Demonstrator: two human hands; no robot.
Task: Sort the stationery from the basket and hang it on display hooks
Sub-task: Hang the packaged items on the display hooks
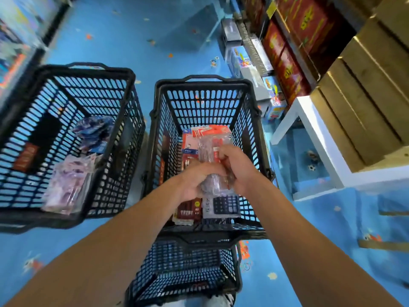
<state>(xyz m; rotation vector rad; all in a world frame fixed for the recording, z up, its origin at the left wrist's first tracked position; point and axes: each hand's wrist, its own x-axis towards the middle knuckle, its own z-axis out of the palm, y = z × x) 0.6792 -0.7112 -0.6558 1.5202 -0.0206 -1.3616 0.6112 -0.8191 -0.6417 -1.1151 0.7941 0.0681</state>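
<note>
Both hands met over the middle basket [155, 129]. The left hand [194, 181] had its fingers curled round the lower end of a bundle of clear packets [211, 149], and the right hand [240, 167] gripped the same bundle from the other side. The bundle sat between the two hands, above the goods in that basket, red card headers at its far end.

From where I stood, the blue floor [132, 29] took up most of the room, speckled with small coloured prints. Along the right ran shelving stacked with red boxes [298, 25], and nearer to me brown crates [365, 107] sat on a low white surface [309, 120].

Three black mesh baskets stood on the floor. The left basket [130, 85] was just beside the middle one, and a third basket [188, 273] lay beneath the middle one's near end, close to the person's feet.

Inside the left basket were a black box with orange lettering [28, 160], a heap of pale purple packets [68, 185] against the near wall and some blue packets [93, 127] behind them. In the middle basket, under the hands, lay a carded calculator [225, 204] and, touching its left side, a red pack of pencils [190, 209]; the print on them was too blurred to read
</note>
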